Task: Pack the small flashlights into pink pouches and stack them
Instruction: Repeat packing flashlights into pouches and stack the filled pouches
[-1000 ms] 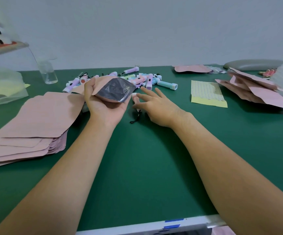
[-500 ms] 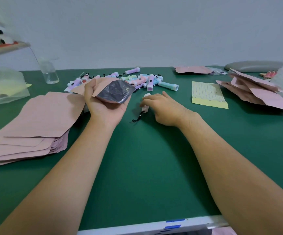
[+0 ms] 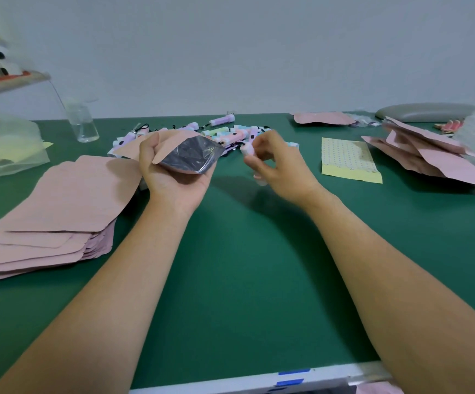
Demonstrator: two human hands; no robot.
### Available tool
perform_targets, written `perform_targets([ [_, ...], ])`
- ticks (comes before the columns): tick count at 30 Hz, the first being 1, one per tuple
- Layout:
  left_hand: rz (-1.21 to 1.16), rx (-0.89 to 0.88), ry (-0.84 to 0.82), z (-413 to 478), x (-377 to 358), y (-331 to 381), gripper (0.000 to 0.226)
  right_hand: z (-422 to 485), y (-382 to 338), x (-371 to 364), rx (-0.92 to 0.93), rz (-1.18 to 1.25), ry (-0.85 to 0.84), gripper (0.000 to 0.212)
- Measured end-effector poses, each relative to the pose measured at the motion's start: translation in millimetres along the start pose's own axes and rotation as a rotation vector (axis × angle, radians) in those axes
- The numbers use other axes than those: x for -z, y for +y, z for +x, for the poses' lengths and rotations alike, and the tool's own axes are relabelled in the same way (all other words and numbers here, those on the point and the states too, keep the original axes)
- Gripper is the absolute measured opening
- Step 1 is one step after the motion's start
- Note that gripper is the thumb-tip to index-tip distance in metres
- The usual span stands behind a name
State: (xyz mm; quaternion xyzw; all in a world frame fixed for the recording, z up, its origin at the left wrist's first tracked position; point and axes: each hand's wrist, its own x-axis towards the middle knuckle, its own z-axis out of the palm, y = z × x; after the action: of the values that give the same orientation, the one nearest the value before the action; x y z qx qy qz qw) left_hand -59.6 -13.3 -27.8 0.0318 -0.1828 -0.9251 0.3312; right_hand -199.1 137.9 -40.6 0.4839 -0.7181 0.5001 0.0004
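A pink pouch (image 3: 185,159) is gripped in the left hand (image 3: 173,183), thumb on one edge and fingers curled beneath. Its mouth gapes toward the right, so the silvery lining is seen. Just beside that mouth, held above the green desk (image 3: 244,265), a small flashlight (image 3: 247,150) is pinched in the curled fingers of the right hand (image 3: 278,169) — it is blurred, pale pink or white. The flashlight is not yet inside the pouch.

Behind both hands a loose heap of flashlights (image 3: 230,132) in purple, pink, green and blue is spread at the far middle of the desk. On the left a thick stack of flat pink pouches (image 3: 60,211) is laid, fanned at its near corner. On the right a looser pile of pouches (image 3: 429,160) is seen, and between it and the right hand a yellow dotted sheet (image 3: 347,160) lies flat. A clear cup (image 3: 81,125) is set near the far-left edge, with a clear plastic bag (image 3: 6,149) beside it. A single pouch (image 3: 323,119) is seen by the back edge — apart from the piles.
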Motion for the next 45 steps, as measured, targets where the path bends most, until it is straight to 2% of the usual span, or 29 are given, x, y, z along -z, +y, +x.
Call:
perform_targets([
  [3, 0.01, 0.005, 0.026, -1.0, -2.0, 0.0, 0.034, -0.3, 0.7, 3.6, -0.082, 0.139, 0.084, 0.041],
  [6, 0.03, 0.007, 0.054, -1.1, -2.5, -0.1, 0.025, -0.5, 3.3, 6.2, -0.116, 0.12, 0.055, 0.073],
  [8, 0.036, 0.007, 0.059, -0.7, -2.7, -0.7, 0.025, -1.5, 3.6, 5.7, -0.118, 0.112, 0.029, 0.082],
  [10, 0.04, 0.01, 0.051, -0.9, -2.9, -1.3, 0.027, -1.7, 2.9, 4.8, -0.102, 0.079, 0.02, 0.076],
  [15, 0.079, 0.029, 0.0, -1.7, -4.6, -0.5, 0.041, -0.7, -0.2, 2.1, -0.065, -0.003, 0.004, 0.04],
  [19, 0.019, 0.016, -0.008, -0.8, -4.8, 4.3, 0.046, -0.8, -2.3, 2.0, -0.069, -0.014, 0.006, 0.019],
  [24, -0.016, -0.008, 0.006, -1.3, -5.9, 7.2, 0.044, -0.9, -7.0, 2.8, -0.04, -0.099, 0.147, 0.025],
  [29, -0.04, -0.023, 0.017, -0.3, -6.4, 8.8, 0.041, 0.7, -23.7, 6.0, 0.019, 0.041, 0.241, 0.016],
  [34, -0.044, -0.024, 0.005, 0.5, -5.2, 8.3, 0.04, -1.8, -51.4, -1.9, 0.181, 0.163, 0.321, 0.004],
  [36, -0.055, -0.026, 0.013, 1.1, -4.9, 8.7, 0.037, -2.5, -62.1, -6.6, 0.239, 0.172, 0.349, 0.012],
  [40, -0.04, -0.043, 0.028, 1.1, -2.7, 8.3, 0.045, -5.8, -81.3, -14.3, 0.374, 0.159, 0.404, 0.008],
  [42, -0.015, -0.056, -0.014, 0.3, -2.8, 7.4, 0.054, -7.1, -87.3, -17.4, 0.422, 0.141, 0.409, 0.01],
  [45, -0.005, -0.055, -0.03, -1.1, -3.5, 5.9, 0.057, -8.8, -87.0, -23.1, 0.451, 0.084, 0.328, 0.005],
])
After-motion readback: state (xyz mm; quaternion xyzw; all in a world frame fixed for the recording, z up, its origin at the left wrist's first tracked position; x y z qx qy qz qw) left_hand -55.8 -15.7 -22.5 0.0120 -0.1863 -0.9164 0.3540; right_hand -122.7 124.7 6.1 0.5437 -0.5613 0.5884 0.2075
